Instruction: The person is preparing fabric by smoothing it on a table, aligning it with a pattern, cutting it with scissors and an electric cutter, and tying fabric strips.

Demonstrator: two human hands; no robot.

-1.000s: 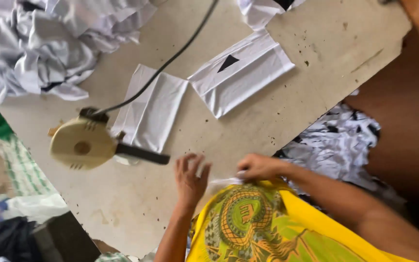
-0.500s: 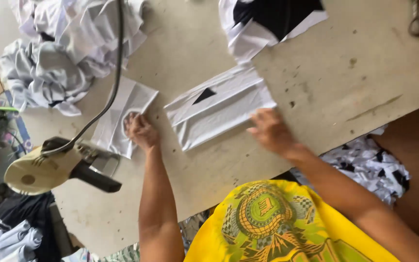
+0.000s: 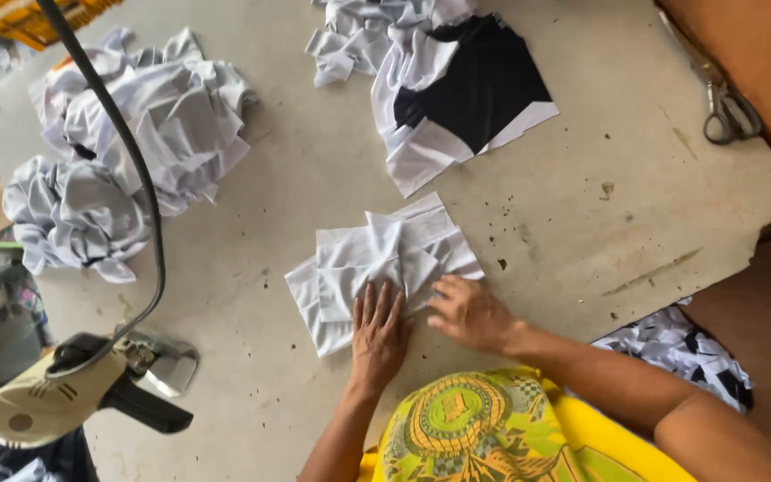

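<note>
Two bare hands press flat on one small stack of white fabric pieces (image 3: 385, 263), near table centre, just ahead of the person. Left hand (image 3: 378, 332) lies palm down on the stack's near edge, fingers straight and close together, gripping nothing. Right hand (image 3: 468, 312) sits just beside it at the stack's right corner, fingers spread and slightly curled, tips touching cloth, nothing pinched that I can tell. Cloth looks thin, soft, w/ creased folds; pieces roughly rectangular, edges not lined up.

Table (image 3: 582, 232) is a pale, hard, speckled slab, scuffed, w/ a ragged right edge.

Other cloth: 2 crumpled white heaps at left, upper heap (image 3: 167, 112) and lower heap (image 3: 73, 214); 1 flat pile of white-and-black pieces (image 3: 466, 94) at top centre. 1 cream electric iron (image 3: 64, 393) w/ black handle at lower left, black cord (image 3: 127, 170) curving up from it. 1 pair of metal scissors (image 3: 725, 103) top right. Person wears a yellow-green printed shirt (image 3: 484, 433).
</note>
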